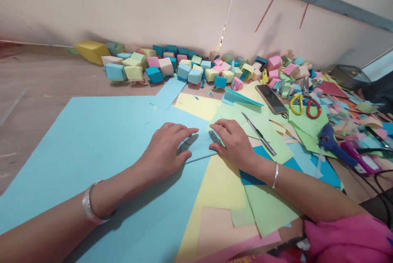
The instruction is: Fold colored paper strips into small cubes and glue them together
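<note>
The left hand (167,146) and the right hand (233,140) are laid open and flat, nothing clasped. Between them a small light-blue paper piece (201,148) is pressed down by the fingertips onto a large light-blue sheet (92,152). The piece is judged light, thin, easily creased and apt to slide; it is best pinched at a free edge. A craft knife (259,134) lies just right of the right hand.

Bare forearms, broad ribbed silver metal bracelet (89,206) behind the left hand (167,148), thin plain silver metal bangle (276,175) behind the right hand (233,142), bright pink cloth garment (346,240) below.
</note>
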A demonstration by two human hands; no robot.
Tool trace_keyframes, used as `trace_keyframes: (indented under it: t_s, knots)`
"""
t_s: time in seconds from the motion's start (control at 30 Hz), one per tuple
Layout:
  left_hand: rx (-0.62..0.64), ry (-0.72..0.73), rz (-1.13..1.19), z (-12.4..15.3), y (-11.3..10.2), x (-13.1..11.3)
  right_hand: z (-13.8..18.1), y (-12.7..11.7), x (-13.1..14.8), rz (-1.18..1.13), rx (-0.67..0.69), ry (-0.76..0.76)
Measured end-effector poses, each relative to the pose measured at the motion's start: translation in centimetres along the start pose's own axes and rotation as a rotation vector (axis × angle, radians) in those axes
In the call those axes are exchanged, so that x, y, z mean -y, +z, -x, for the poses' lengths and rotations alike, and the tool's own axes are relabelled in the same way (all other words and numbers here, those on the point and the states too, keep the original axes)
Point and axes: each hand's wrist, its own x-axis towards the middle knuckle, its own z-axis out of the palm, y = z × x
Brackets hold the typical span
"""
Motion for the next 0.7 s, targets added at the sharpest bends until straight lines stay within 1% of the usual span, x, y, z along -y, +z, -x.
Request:
trace_keyframes:
  t_s: [0.13, 0.23, 0.27, 0.33, 0.4, 0.43, 0.47, 0.57, 0.63, 0.7]
  knots:
    - [0.036, -0.053, 0.103, 0.2, -0.2, -0.5, -0.2, 0.1, -0.5, -0.084, 0.056, -0.08]
    - [0.053, -0.084, 0.228, 0.5, -0.1, -0.8, -0.2, -0.1, -0.6, -0.184, 0.058, -0.095]
    - [0.042, -0.087, 0.276, 0.6, -0.1, -0.9, -0.2, -0.3, -0.5, -0.227, 0.057, -0.082]
    - [-0.018, -0.105, 0.378, 0.6, -0.1, -1.0, -0.2, -0.7, -0.3, -0.341, 0.059, -0.019]
    - [-0.092, -0.165, 0.478, 0.4, -0.2, -1.1, 0.0, -0.9, -0.1, -0.481, 0.059, 0.088]
    - [-0.105, -0.214, 0.519, 0.2, -0.4, -1.1, 0.1, -0.9, 0.0, -0.544, 0.048, 0.146]
    - [-0.095, -0.271, 0.558, 0.1, -0.6, -1.2, 0.1, -0.9, 0.0, -0.593, 0.03, 0.201]
    - [0.025, -0.409, 0.747, -0.2, -1.0, -1.6, 0.0, -0.8, -0.1, -0.657, -0.035, 0.308]
    - [0.069, -0.448, 0.933, -0.2, -1.0, -1.8, -0.3, -1.4, 0.0, -0.634, -0.085, 0.297]
    - [0.066, -0.475, 1.064, -0.1, -0.8, -1.9, -0.4, -2.7, 0.6, -0.58, -0.152, 0.217]
